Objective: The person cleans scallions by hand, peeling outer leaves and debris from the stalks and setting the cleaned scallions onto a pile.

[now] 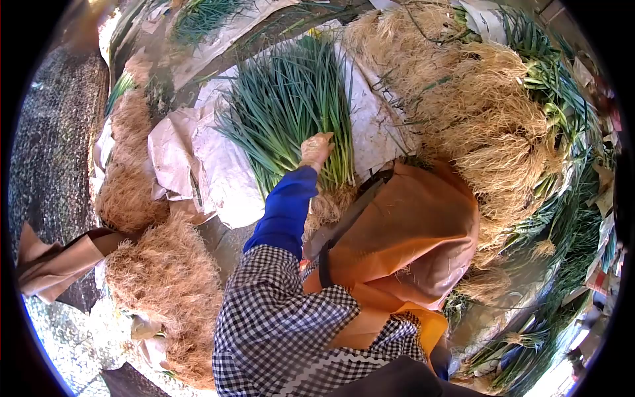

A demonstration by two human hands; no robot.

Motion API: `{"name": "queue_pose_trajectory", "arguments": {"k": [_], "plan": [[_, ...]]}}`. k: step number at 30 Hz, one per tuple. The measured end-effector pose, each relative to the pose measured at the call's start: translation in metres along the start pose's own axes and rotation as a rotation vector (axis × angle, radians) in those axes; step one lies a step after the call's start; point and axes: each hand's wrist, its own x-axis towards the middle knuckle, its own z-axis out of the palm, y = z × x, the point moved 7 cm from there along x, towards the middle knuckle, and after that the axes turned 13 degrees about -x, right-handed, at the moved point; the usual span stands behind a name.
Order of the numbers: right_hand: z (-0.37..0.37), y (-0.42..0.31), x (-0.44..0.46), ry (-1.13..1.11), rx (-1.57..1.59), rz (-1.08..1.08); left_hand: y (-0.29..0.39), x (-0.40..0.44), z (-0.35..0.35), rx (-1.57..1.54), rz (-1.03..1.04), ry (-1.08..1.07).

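Observation:
My left hand (317, 149), at the end of a blue sleeve, is closed around stalks in a large bunch of green onions (291, 99). The long dark leaves fan out toward the top of the view over a pale sheet (231, 178), and pale roots (329, 204) show below my wrist. Part of the grip is hidden by the back of the hand. An orange-brown apron (403, 218) covers my lap, just right of the roots. My right hand is out of view.
Heaped onions with tan roots (489, 112) lie at the right, their green leaves (569, 245) toward the edge. More root piles (165, 284) line the left side, near a dark textured mat (53, 145). Another green bunch (205, 20) lies at the top left.

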Motion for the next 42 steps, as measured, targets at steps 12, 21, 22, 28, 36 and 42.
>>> {"name": "queue_pose_trajectory", "arguments": {"k": [12, 21, 22, 28, 36, 42], "plan": [[-0.065, -0.084, 0.001, -0.132, -0.053, 0.186, -0.043, -0.034, -0.052, -1.332, -0.433, 0.039], [-0.044, -0.066, -0.008, -0.196, 0.055, 0.203, -0.009, -0.105, 0.037, 0.031, 0.284, -0.697], [-0.041, -0.061, -0.009, -0.207, 0.088, 0.209, -0.008, -0.103, 0.03, -0.05, 0.297, -0.628], [0.006, 0.028, -0.006, -0.096, 0.839, 0.327, -0.021, -0.108, -0.011, -0.14, 0.336, -0.489], [-0.089, -0.106, 0.026, -0.218, -0.1, 0.217, -0.027, -0.1, 0.004, -0.059, 0.275, -0.437], [-0.224, -0.207, 0.045, 0.24, -0.397, -0.156, 0.004, -0.109, 0.034, -0.119, 0.529, -0.595]]}}
